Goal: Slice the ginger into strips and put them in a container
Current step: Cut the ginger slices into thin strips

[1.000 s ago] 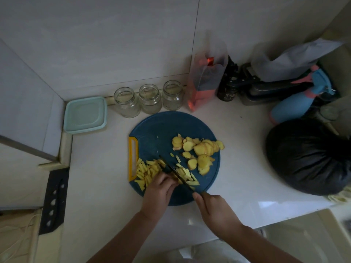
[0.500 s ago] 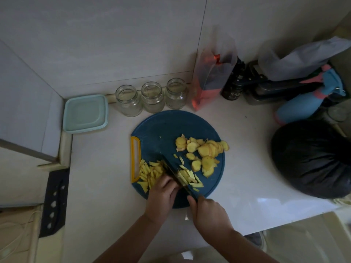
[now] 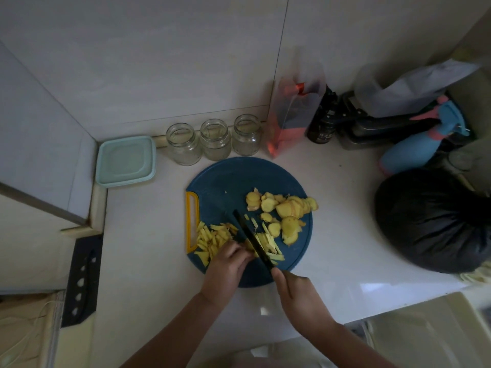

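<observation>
A round blue cutting board [image 3: 228,181] with a yellow handle lies on the white counter. Ginger slices [image 3: 284,208] sit piled at its right. Cut ginger strips [image 3: 210,237] lie at its left, and more strips [image 3: 268,243] lie right of the blade. My right hand [image 3: 297,296] grips the handle of a black knife [image 3: 249,235], whose blade points up-left across the board. My left hand [image 3: 228,266] has curled fingers holding a ginger piece down against the blade. A pale green lidded container [image 3: 126,160] sits at the back left.
Three empty glass jars [image 3: 215,139] stand behind the board. A red-and-clear bag [image 3: 292,118], a dark bottle [image 3: 322,126], a blue spray bottle [image 3: 419,144] and a black bag [image 3: 435,219] crowd the right. A black knife sheath [image 3: 82,280] lies at the left.
The knife keeps chopping beside my left hand's fingers; more strips lie right of the blade. My right hand has shifted slightly along the board's near edge.
</observation>
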`<state>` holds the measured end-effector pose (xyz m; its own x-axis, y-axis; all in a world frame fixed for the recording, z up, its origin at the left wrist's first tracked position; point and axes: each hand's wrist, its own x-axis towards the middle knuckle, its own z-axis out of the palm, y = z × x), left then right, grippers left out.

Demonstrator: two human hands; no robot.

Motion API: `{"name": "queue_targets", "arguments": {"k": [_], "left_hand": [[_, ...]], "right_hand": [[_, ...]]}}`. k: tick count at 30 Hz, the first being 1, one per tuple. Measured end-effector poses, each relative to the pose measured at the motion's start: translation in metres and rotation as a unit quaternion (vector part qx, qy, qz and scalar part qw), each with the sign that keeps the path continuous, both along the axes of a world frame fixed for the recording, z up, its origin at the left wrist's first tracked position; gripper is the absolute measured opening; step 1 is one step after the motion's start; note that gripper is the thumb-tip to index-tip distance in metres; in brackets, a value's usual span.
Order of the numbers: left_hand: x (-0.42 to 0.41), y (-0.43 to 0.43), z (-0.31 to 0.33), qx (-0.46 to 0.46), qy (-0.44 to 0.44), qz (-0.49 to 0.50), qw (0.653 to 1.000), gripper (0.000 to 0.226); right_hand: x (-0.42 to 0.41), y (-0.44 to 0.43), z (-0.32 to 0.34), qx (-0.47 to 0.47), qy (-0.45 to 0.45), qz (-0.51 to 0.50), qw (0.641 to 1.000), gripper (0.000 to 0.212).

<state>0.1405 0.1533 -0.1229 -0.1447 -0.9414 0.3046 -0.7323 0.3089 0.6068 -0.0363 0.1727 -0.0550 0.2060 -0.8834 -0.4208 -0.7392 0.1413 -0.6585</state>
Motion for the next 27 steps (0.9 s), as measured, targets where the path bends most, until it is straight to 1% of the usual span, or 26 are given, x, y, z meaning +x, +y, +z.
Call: {"name": "queue_targets", "arguments": {"k": [5,9,10,13,16,18,20,22,25,27], "left_hand": [[0.003,-0.004,0.000,-0.007,-0.012,-0.023,1.000,0.023],[0.004,-0.005,0.000,-0.011,-0.023,-0.032,0.999,0.023],[0.004,-0.005,0.000,-0.013,-0.025,-0.033,0.999,0.023],[0.005,-0.007,-0.003,-0.011,-0.021,-0.031,0.999,0.023],[0.005,-0.007,-0.002,-0.014,-0.023,-0.034,0.999,0.024],[0.005,-0.008,0.000,-0.015,-0.026,-0.032,0.999,0.024],[0.005,-0.009,0.000,-0.016,-0.027,-0.030,0.999,0.024],[0.006,-0.008,-0.001,-0.017,-0.025,-0.032,0.999,0.023],[0.006,-0.008,-0.003,-0.015,-0.017,-0.028,0.999,0.023],[0.006,-0.008,-0.004,-0.012,-0.009,-0.025,1.000,0.022]], "right_hand": [[-0.001,0.006,-0.002,-0.015,0.017,-0.001,1.000,0.044],[0.001,0.010,-0.001,-0.032,0.010,-0.011,0.999,0.059],[0.001,0.011,-0.002,-0.033,0.012,-0.012,0.999,0.059],[0.001,0.013,-0.001,-0.028,0.027,-0.001,0.999,0.041],[0.002,0.013,0.003,-0.015,0.039,0.012,0.999,0.041],[0.003,0.014,0.001,-0.021,0.044,0.008,0.999,0.051],[0.004,0.017,-0.004,-0.028,0.042,0.001,0.999,0.069],[0.004,0.017,-0.008,-0.025,0.037,-0.009,0.999,0.077],[0.004,0.011,-0.009,0.003,0.039,-0.020,0.999,0.067],[0.006,0.009,-0.010,0.005,0.052,-0.011,0.999,0.059]]}}
